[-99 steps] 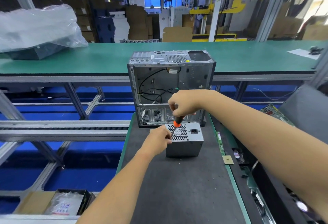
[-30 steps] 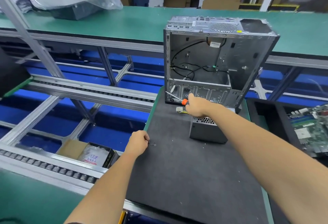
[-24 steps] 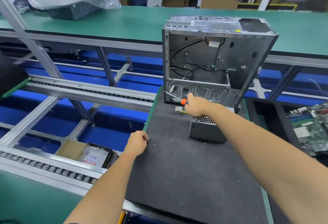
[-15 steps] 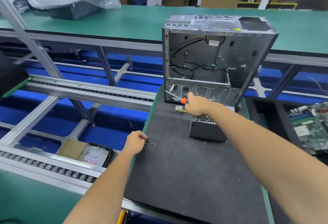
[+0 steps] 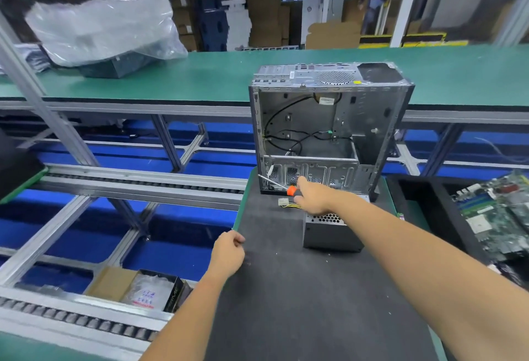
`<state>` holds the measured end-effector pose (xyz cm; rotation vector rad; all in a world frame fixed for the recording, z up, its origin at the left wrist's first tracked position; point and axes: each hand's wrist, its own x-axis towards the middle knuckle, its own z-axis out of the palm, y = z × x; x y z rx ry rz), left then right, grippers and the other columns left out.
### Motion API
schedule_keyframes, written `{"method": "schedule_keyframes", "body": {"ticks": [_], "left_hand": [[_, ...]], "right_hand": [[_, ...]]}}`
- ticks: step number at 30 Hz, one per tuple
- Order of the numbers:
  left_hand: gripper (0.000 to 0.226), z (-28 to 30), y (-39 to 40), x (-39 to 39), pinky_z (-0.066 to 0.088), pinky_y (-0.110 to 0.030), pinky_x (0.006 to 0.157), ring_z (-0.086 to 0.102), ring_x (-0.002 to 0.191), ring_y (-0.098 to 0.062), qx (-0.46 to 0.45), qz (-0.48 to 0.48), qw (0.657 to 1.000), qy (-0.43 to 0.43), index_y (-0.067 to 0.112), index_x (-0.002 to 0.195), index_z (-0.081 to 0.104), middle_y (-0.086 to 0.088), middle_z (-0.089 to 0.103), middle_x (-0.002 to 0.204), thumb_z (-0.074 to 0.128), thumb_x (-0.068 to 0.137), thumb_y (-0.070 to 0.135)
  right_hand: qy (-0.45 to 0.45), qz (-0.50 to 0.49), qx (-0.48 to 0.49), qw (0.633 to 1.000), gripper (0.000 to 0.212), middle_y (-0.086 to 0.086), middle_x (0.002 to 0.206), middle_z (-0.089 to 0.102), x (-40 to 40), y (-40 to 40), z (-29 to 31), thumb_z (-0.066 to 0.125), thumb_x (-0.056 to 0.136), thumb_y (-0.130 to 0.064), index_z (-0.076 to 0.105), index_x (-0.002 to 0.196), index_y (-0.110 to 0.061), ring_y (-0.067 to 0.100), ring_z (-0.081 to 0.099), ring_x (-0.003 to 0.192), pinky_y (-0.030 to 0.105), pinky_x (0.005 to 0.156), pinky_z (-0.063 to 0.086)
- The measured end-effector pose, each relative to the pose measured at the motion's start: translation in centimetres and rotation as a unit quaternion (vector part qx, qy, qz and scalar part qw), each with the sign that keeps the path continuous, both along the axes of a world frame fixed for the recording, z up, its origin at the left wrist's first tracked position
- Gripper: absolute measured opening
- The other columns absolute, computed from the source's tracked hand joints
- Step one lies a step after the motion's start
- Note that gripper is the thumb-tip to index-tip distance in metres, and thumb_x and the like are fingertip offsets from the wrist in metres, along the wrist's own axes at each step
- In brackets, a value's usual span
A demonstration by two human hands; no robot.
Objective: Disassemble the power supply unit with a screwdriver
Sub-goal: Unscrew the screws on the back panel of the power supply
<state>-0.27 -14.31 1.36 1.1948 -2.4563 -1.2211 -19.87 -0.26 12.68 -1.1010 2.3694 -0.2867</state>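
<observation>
Black mat surface [image 5: 300,303], right hand [image 5: 315,199] grip closed around screwdriver [image 5: 279,184] above power supply unit [image 5: 332,234], left hand [image 5: 229,253] curled at mat edge, contents indiscernible.

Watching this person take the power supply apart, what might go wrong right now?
The right hand holds the screwdriver with its shaft pointing at the open computer case; it could snag the black cables. The left hand sits at the black mat edge, so a small part it holds could drop off.
</observation>
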Motion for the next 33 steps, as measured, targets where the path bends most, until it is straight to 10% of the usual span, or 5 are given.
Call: {"method": "schedule_keyframes", "body": {"ticks": [6, 12, 16, 22, 33], "left_hand": [[0.014, 6.2, 5.2, -6.6, 0.038, -0.01, 0.064, 0.049, 0.067, -0.005, -0.049, -0.134, 0.979, 0.149, 0.022, 0.088, 0.056, 0.002, 0.058, 0.091, 0.065, 0.084, 0.011], [0.04, 8.0, 7.8, -10.6, 0.041, -0.03, 0.069, 0.048, 0.08, -0.014, -0.077, 0.012, 0.971, 0.224, 0.025, 0.105, 0.04, 0.004, 0.039, 0.106, 0.064, 0.081, 0.004], [0.058, 8.6, 8.7, -13.1, 0.044, -0.031, 0.076, 0.055, 0.091, -0.016, -0.152, -0.209, 0.962, 0.086, 0.023, 0.14, 0.036, 0.0, 0.029, 0.133, 0.061, 0.09, 0.009], [0.012, 8.3, 11.3, -14.5, 0.038, -0.027, 0.07, 0.055, 0.08, -0.02, -0.124, -0.301, 0.939, 0.108, 0.011, 0.088, 0.068, 0.001, 0.057, 0.085, 0.057, 0.092, 0.009], [0.014, 7.5, 10.8, -13.7, 0.039, -0.014, 0.07, 0.056, 0.078, -0.004, -0.093, -0.358, 0.925, 0.084, 0.018, 0.084, 0.07, 0.009, 0.061, 0.086, 0.064, 0.086, 0.005]], "right_hand": [[0.068, 0.001, -0.04, 0.997, 0.021, -0.001, 0.081, 0.05, -1.2, 2.9, 2.3, 0.05, 0.097, -0.031, 0.035, 0.103, -0.017, 0.021, 0.051, 0.074, 0.03, 0.057, 0.034], [0.146, 0.005, -0.07, 0.987, 0.029, 0.001, 0.097, 0.057, -2.7, 7.6, 9.7, 0.073, 0.08, -0.033, 0.057, 0.098, -0.016, 0.02, 0.053, 0.087, 0.029, 0.068, 0.04], [0.189, 0.019, -0.047, 0.981, 0.03, -0.006, 0.08, 0.062, -2.7, 10.0, 13.8, 0.083, 0.07, -0.042, 0.069, 0.082, -0.019, 0.016, 0.059, 0.081, 0.024, 0.062, 0.043], [0.232, 0.048, -0.03, 0.971, 0.028, -0.01, 0.07, 0.063, -2.2, 10.8, 16.0, 0.085, 0.065, -0.043, 0.071, 0.075, -0.02, 0.005, 0.056, 0.067, 0.019, 0.05, 0.037], [0.217, 0.042, 0.034, 0.975, 0.032, 0.007, 0.075, 0.065, -1.9, 9.7, 13.2, 0.077, 0.073, -0.035, 0.067, 0.081, -0.006, 0.018, 0.051, 0.063, 0.026, 0.049, 0.038]]}}
